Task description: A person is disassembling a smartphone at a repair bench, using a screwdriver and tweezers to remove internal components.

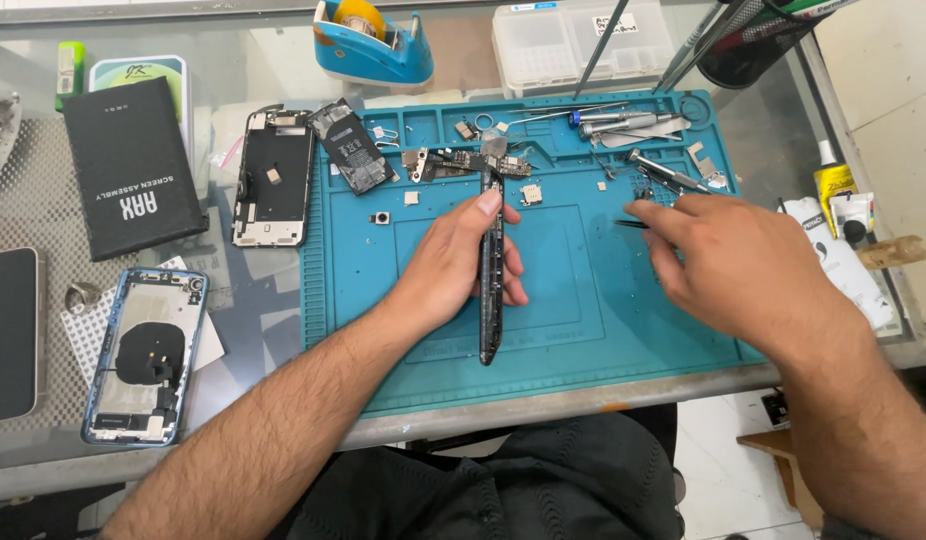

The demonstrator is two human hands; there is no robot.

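My left hand (453,262) grips a dark phone frame (491,300), held on edge over the teal repair mat (583,330). My right hand (728,260) rests on the mat's right side, fingers pinched on thin black tweezers (631,224) whose tip points left. Small screws and parts lie near those fingers. A logic board (453,163) and a black battery (351,147) lie at the top of the mat, just beyond the frame.
A phone housing (273,180) and a blue back shell (143,355) lie left of the mat on the glass table. A black box (131,165), a blue tape dispenser (373,45), a clear parts case (578,40), screwdrivers (623,120) and glue tubes (838,190) surround it.
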